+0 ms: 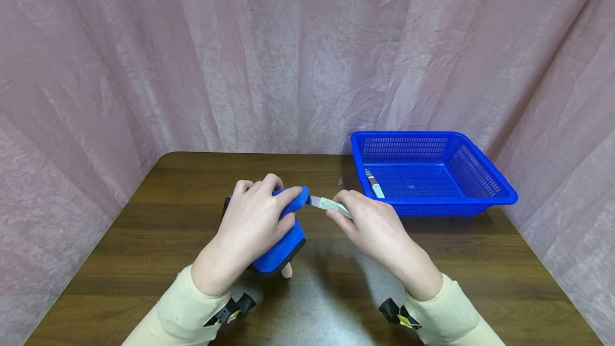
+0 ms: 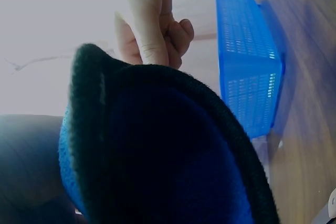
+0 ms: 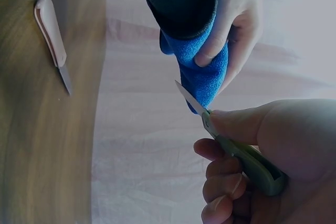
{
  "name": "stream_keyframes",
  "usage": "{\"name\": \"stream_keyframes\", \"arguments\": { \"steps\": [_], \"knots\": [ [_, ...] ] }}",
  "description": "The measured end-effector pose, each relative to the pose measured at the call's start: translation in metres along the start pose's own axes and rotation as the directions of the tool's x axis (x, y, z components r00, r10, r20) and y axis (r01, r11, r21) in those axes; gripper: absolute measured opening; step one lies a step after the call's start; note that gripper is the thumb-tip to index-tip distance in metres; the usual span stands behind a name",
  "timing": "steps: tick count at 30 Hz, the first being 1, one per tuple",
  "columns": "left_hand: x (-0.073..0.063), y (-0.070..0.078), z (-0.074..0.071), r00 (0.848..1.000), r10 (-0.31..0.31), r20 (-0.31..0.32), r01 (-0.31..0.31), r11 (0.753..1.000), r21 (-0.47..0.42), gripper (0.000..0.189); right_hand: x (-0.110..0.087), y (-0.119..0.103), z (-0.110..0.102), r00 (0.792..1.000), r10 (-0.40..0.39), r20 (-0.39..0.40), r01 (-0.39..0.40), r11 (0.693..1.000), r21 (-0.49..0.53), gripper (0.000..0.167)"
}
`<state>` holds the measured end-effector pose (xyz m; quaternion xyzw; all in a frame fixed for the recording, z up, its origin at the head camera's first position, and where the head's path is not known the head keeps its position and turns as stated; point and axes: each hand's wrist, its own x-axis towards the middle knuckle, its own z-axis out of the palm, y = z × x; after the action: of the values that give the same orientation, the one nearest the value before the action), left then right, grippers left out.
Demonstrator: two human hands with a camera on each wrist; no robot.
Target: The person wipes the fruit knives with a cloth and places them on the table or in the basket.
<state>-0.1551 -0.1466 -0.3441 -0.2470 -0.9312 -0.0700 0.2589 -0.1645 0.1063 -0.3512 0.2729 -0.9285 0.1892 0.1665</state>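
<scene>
My left hand grips a blue cloth with black edging, with a fold of it pinched between thumb and fingers. My right hand holds a folding knife with a pale green handle, its blade out and pointing left. The blade lies against the pinched fold of cloth. On the table lies a second folding knife with a pinkish handle and its blade out; the cloth hides most of it in the head view. Close to the camera, the cloth fills much of the left wrist view.
A blue plastic basket stands at the back right of the brown wooden table. Another knife with a light handle lies inside by its left wall. Pink curtains hang behind the table and at its sides.
</scene>
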Motion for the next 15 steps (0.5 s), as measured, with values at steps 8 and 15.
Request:
{"name": "stream_keyframes", "arguments": {
  "steps": [8, 15],
  "knots": [
    [-0.0002, -0.0021, -0.0014, 1.000, -0.021, 0.010, 0.021, 1.000, 0.002, 0.041, 0.0004, 0.0006, 0.0001, 1.000, 0.008, 0.001, -0.008, 1.000, 0.008, 0.015],
    [-0.0002, -0.0044, -0.0029, 0.999, -0.039, 0.023, 0.039, 0.999, 0.000, 0.042, 0.0003, 0.0003, -0.0002, 1.000, 0.008, 0.000, -0.008, 1.000, 0.010, 0.015]
  ]
}}
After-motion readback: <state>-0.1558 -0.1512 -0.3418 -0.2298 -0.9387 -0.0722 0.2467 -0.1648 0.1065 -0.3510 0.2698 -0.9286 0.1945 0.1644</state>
